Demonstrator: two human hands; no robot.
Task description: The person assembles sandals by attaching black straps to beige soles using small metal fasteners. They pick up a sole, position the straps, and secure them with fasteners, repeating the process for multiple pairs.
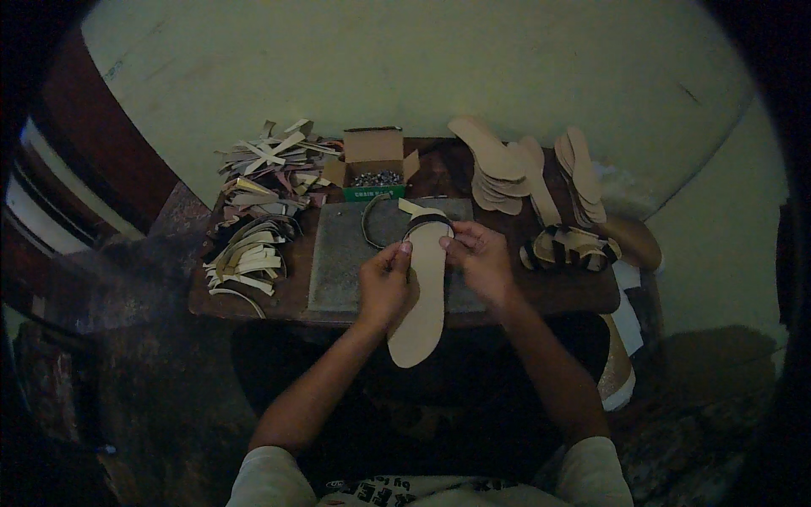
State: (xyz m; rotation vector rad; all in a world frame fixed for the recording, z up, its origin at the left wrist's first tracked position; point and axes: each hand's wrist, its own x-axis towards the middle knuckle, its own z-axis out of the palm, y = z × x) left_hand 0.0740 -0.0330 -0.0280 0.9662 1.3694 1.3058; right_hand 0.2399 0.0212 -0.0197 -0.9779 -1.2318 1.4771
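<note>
Between my two hands is a beige insole (420, 296), its wide end away from me and its heel over the table's near edge. A dark strap (428, 219) arches across the insole's far part. My left hand (387, 279) pinches the insole and strap at the left edge. On the opposite edge my right hand (481, 258) grips them with thumb and fingers. Just left of the strap, a loose curved strip (368, 221) lies on the grey slab (338, 275). What my fingertips press together underneath is hidden.
A small open carton (374, 145) of metal bits stands behind the slab. Strap pieces (249, 253) and scrap strips (270, 156) heap up on the left. Stacked insoles (490, 173) and strapped soles (570, 248) sit on the right of the brown table (549, 296), near the wall.
</note>
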